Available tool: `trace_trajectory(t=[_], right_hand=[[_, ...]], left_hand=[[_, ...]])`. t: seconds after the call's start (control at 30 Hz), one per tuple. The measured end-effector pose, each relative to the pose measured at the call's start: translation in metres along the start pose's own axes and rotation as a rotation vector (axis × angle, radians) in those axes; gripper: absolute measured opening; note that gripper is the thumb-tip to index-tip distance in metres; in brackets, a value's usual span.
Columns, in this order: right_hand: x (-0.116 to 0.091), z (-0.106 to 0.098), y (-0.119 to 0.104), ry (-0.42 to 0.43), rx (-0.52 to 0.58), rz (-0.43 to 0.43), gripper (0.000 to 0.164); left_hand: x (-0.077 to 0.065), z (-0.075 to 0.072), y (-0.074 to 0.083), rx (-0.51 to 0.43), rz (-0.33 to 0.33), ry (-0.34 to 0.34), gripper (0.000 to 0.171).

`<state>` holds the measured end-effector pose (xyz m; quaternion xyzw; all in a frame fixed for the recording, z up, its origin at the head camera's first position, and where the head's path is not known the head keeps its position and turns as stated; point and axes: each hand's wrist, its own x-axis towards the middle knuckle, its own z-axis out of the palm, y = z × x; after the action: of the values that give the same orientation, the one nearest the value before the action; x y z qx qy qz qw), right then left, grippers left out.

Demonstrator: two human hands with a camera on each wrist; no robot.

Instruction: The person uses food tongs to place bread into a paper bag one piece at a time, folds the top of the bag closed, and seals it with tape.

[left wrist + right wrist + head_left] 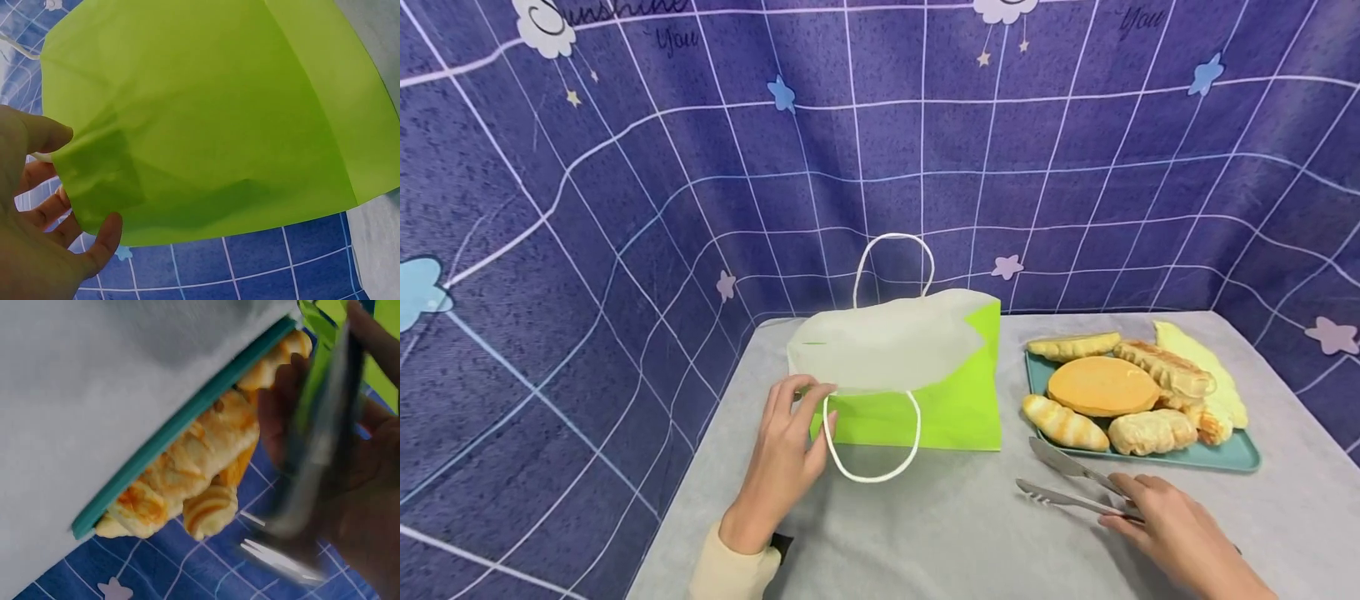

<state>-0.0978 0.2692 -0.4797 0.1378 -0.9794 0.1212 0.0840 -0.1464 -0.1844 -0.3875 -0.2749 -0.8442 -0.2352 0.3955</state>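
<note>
A bright green paper bag (958,417) with a white inside lies tipped, its mouth facing up and toward me. One white cord handle (872,479) hangs over the front, another stands up behind. My left hand (786,454) grips the rim at the bag's left corner; in the left wrist view its fingers (47,209) curl round the green paper edge. Metal tongs (1075,467) are held in my right hand (1180,529), arms spread, tips pointing left with nothing between them. They are blurred in the right wrist view.
Right of the bag, a teal tray (1246,457) carries several breads, including a round flat orange one (1103,386) and a striped roll (1063,422) at the front left. A grey cloth (940,517) covers the table. A blue grid-patterned curtain (887,200) surrounds the back and sides.
</note>
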Motion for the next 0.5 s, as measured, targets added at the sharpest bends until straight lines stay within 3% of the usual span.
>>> trace_trajectory(t=[0.1,0.3,0.4,0.5], right_hand=[[-0.001,-0.012,0.000,0.097,0.022,-0.011,0.046],[0.000,-0.029,0.008,0.378,-0.011,-0.037,0.051],[0.003,-0.032,0.012,0.432,-0.063,-0.010,0.052],[0.005,-0.032,0.015,0.423,-0.099,0.023,0.053]], left_hand=[[0.000,0.001,0.001,-0.008,0.005,0.006,0.028],[0.000,0.003,0.002,-0.002,0.017,0.012,0.029],[0.001,0.003,0.003,0.001,0.012,0.013,0.029],[0.001,0.002,0.006,-0.018,0.014,0.011,0.025]])
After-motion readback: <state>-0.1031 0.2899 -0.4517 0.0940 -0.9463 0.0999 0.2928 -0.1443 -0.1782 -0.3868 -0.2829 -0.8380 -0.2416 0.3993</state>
